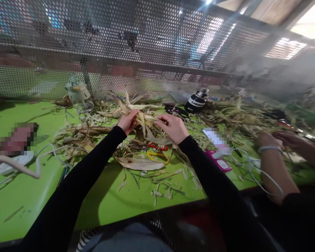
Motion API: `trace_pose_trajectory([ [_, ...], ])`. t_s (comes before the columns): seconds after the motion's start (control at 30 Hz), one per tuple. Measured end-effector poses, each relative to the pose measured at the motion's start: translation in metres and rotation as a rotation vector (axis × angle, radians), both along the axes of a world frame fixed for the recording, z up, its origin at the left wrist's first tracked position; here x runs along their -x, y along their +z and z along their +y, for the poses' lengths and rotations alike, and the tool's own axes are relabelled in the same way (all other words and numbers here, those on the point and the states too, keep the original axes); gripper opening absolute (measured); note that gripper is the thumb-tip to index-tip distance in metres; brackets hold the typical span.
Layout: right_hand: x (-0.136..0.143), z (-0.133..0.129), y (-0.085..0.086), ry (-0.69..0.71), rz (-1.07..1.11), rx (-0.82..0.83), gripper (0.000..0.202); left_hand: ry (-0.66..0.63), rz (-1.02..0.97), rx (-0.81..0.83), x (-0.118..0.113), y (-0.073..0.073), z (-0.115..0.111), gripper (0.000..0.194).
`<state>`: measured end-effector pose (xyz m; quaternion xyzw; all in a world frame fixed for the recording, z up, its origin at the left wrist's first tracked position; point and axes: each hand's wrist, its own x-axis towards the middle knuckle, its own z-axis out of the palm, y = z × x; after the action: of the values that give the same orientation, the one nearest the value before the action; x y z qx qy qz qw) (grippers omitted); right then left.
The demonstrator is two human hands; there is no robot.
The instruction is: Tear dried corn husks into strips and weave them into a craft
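Both my hands are raised over the middle of the green table (105,206), holding pale dried corn husks (144,119) between them. My left hand (128,121) is closed on the husks near their gathered part, with loose ends fanning out behind it. My right hand (173,126) pinches a strip of the same husk from the other side. Beneath my hands lie scissors (159,154) with red and yellow handles, partly covered by husk pieces. A broad flat husk (140,163) lies in front of them.
Husk scraps surround a clear bottle (80,96) and a black bottle (196,100) by the perforated metal screen (152,45). A phone (18,138) lies left; a pink case (220,162) and white cables (252,168) lie right. Another person's hands (270,141) work among husks there.
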<state>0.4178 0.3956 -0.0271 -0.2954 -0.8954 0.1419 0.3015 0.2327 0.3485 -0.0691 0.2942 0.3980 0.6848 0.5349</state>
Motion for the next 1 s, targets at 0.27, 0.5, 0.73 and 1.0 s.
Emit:
trace_pose_trajectory([
  [0.27, 0.008, -0.001, -0.001, 0.153, 0.077, 0.474, 0.035, -0.239, 0.238, 0.022, -0.006, 0.003, -0.011, 0.038],
  [0.5, -0.005, 0.004, 0.005, 0.214, 0.066, 0.551, 0.028, -0.187, 0.250, 0.116, -0.005, 0.003, -0.017, 0.039],
  [0.73, -0.008, 0.001, 0.005, 0.222, 0.133, 0.977, 0.018, -0.256, 0.374, 0.064, -0.008, 0.002, -0.021, 0.047],
  [1.0, -0.009, -0.005, 0.007, 0.148, 0.181, 0.732, 0.022, -0.272, 0.589, 0.155, -0.003, 0.016, -0.042, 0.048],
])
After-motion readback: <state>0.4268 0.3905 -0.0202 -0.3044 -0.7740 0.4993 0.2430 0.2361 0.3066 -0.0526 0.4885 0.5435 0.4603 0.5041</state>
